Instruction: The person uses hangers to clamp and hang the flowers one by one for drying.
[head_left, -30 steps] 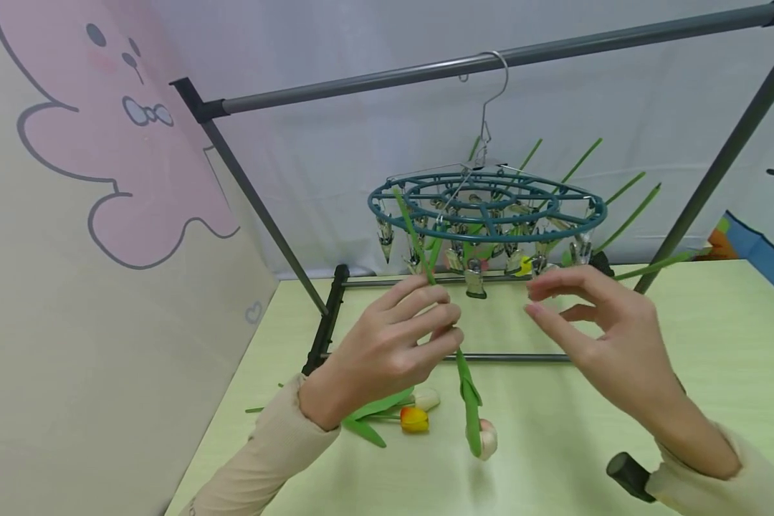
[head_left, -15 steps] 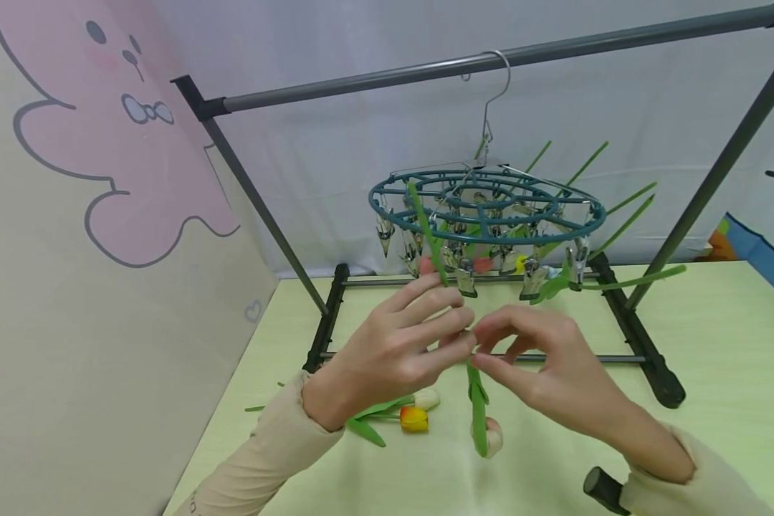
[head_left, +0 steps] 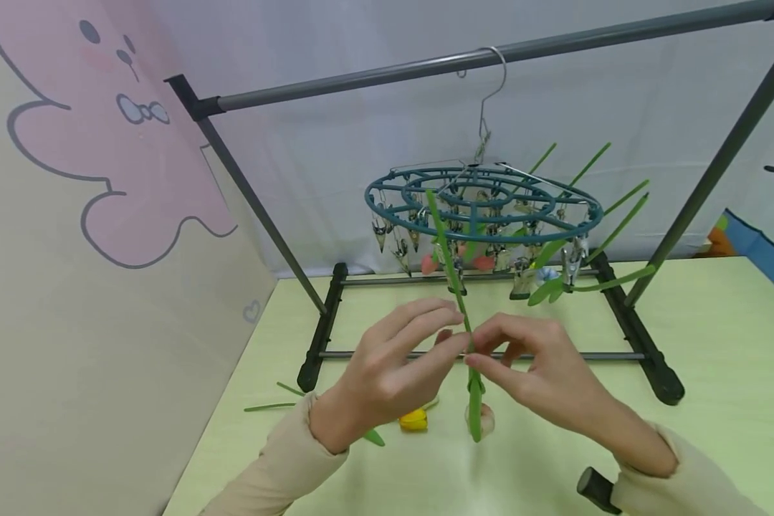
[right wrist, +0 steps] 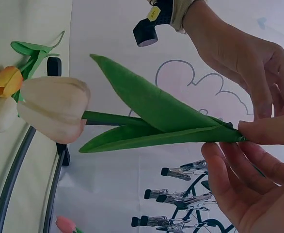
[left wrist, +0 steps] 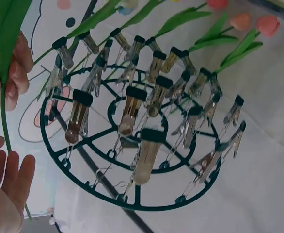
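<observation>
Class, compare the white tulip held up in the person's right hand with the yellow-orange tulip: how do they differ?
Colour: the held white tulip is creamy white; the yellow-orange tulip is warm yellow.
Support: the white one is pinched by the right hand; the yellow-orange one lies on the table.
Pose: the white one points bloom-down; the yellow-orange one lies sideways.
Shared: both have closed, cup-shaped blooms.

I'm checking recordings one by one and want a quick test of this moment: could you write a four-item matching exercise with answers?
Column 1
1. Foremost white tulip in the right wrist view
2. Yellow tulip
3. Round clip hanger
4. Top bar

Column 2
A. Teal, hanging by a hook
B. Lying on the table
C. Gray, spanning the rack above the clips
D. Pinched near its leaf base by the right hand

Right pairs: 1-D, 2-B, 3-A, 4-C
</observation>
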### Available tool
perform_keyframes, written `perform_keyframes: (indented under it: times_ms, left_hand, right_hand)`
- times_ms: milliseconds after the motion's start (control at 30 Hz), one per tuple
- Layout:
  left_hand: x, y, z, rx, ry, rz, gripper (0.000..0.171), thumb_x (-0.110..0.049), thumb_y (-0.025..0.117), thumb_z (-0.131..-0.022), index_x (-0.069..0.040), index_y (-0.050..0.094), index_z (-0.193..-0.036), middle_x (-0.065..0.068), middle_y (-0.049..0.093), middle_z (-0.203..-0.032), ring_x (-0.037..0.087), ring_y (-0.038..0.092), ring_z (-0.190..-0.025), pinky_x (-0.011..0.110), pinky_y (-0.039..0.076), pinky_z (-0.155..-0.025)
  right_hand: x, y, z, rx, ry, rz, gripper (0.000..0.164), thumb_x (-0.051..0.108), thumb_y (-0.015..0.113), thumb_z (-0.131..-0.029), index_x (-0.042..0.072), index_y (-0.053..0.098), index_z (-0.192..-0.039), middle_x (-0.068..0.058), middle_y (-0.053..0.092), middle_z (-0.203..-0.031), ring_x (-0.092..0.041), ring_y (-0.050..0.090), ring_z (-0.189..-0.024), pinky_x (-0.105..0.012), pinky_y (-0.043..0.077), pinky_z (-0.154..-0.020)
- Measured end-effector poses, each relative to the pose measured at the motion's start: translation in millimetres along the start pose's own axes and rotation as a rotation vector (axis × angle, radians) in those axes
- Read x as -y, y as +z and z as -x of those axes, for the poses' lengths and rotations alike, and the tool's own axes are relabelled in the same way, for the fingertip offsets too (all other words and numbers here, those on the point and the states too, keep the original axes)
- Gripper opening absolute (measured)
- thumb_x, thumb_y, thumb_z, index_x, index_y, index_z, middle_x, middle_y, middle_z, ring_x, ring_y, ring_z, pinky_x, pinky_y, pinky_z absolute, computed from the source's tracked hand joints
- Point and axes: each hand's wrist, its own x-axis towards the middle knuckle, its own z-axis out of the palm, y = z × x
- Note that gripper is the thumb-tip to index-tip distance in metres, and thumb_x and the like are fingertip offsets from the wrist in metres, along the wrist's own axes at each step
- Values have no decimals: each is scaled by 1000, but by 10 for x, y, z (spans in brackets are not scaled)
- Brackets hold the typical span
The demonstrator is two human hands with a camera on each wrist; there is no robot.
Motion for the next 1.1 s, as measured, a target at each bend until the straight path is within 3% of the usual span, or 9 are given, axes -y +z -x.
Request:
perform_keyframes:
  times_ms: [267, 567, 733, 1100]
  left_hand:
    - [-94, 88, 111, -201, -323, 264, 16, 6, 61, -83, 0, 64, -97, 16, 61, -101, 25, 62, -93, 29, 55, -81]
    - [-184, 183, 134, -274, -667, 660, 32, 14, 65, -79, 4, 54, -107, 18, 60, -101, 26, 63, -91, 35, 58, -72]
    - [-210, 217, 134, -286, -751, 734, 30, 12, 65, -81, 3, 52, -107, 18, 60, -98, 25, 66, -84, 36, 58, -68]
    - [-236, 222, 121, -296, -793, 753, 37, 14, 67, -78, 3, 51, -110, 19, 58, -96, 28, 63, -81, 37, 58, -68]
  right_hand:
    - [-21, 31, -23, -8, -17, 13, 20, 0, 71, -82, 18, 67, -89, 6, 66, -83, -9, 62, -71, -26, 54, -55]
    - [-73, 102, -15, -26, -49, -6, 18, 2, 72, -82, 17, 69, -91, 2, 67, -83, -9, 60, -70, -25, 53, -52]
    - [-96, 137, -11, -35, -69, -11, 17, 3, 73, -81, 16, 69, -91, 1, 68, -83, -9, 60, -70, -25, 52, -51]
    - [-85, 149, -10, -50, -58, 14, 20, 4, 73, -81, 18, 70, -94, 3, 68, -85, -7, 59, -69, -25, 53, -52]
